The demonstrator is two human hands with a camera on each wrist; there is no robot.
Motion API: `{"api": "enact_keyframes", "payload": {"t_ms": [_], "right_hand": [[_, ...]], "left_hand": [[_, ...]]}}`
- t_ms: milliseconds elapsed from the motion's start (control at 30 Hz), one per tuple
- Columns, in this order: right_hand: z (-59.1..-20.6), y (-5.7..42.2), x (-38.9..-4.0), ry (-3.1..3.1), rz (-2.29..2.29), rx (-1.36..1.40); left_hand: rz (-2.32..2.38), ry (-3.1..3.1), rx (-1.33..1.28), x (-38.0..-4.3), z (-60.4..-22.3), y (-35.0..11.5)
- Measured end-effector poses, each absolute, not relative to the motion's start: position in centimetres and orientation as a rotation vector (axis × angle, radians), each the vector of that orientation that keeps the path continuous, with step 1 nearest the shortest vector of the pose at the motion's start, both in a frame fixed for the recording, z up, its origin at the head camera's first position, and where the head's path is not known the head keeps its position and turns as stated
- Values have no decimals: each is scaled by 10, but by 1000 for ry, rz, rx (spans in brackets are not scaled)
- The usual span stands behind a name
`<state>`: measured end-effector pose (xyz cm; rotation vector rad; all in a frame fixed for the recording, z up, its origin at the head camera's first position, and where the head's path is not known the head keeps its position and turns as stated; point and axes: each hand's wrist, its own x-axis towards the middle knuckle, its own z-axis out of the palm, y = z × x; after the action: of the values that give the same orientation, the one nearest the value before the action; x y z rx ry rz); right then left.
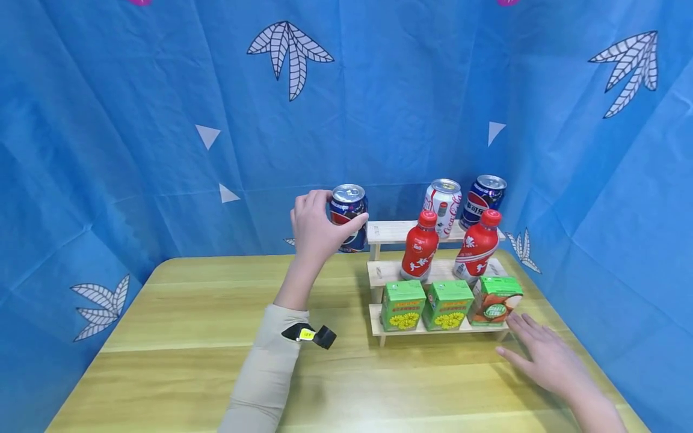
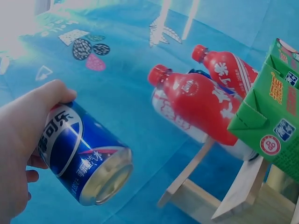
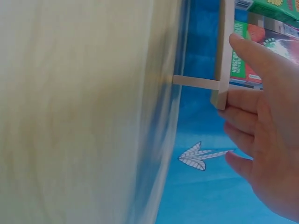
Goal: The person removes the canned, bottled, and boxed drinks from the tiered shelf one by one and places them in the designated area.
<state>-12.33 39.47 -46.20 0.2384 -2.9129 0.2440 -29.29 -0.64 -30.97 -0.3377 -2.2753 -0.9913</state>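
Gripping blue can in left hand, aloft just left of the shelf by its top tier, with right hand loose and unloaded near lower right corner; probably slick, thin-walled, dentable, weighty if full, so best gripped lightly round the middle.

Left hand at left edge, thumb and fingers gripping blue can. Can tilted, bare metal end facing lower right, clear of wooden rack. On rack, seen aslant: nearer red bottle, farther red bottle, white can partly hidden behind nearer bottle. Green carton at right edge, overlapping nearer bottle's base in view; second carton behind, cut off. Blue cloth beyond, leaf and petal prints; bright glare upper left.
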Motion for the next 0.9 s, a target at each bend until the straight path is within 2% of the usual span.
{"api": "enact_keyframes", "payload": {"t_ms": [500, 900], "right_hand": [[-462, 392, -125, -2938, 280, 208], [-463, 392, -123, -2961, 306, 190]], "left_hand": [[-914, -2267, -245, -269, -335, -51], [-812, -2267, -210, -266, -356, -88]]}}
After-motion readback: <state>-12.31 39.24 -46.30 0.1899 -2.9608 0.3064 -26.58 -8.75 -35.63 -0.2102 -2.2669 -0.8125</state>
